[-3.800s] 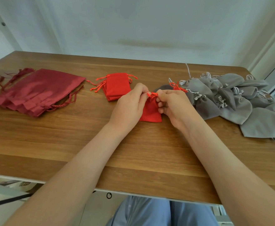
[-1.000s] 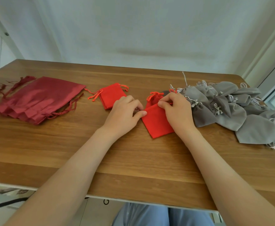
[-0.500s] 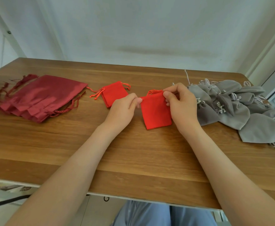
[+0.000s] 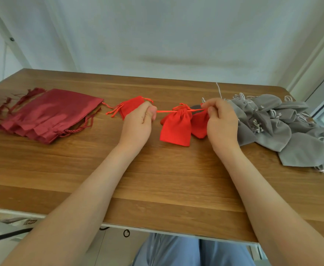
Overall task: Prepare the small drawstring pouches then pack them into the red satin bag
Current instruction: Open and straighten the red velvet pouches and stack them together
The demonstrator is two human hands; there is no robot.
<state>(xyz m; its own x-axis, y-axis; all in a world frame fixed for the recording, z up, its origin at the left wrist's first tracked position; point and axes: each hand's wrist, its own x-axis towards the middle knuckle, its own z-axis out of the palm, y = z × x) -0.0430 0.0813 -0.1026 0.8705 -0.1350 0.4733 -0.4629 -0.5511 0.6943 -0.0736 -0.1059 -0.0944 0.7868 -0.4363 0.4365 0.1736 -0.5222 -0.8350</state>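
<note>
A small red drawstring pouch (image 4: 175,128) hangs between my hands over the table, its mouth gathered tight. My left hand (image 4: 138,123) pinches the left end of its red cord and my right hand (image 4: 221,121) pinches the right end, so the cord is stretched taut. Another red pouch (image 4: 199,124) lies partly behind my right hand. A further stack of red pouches (image 4: 131,107) lies behind my left hand. The dark red satin bag (image 4: 49,115) lies flat at the left of the table.
A heap of several grey drawstring pouches (image 4: 283,127) covers the right side of the wooden table (image 4: 157,181). The table's front edge runs close to my lap. A white wall stands behind the table.
The flat open pouch is now cinched at the mouth. My hands have moved apart, pulling its cords out to either side.
</note>
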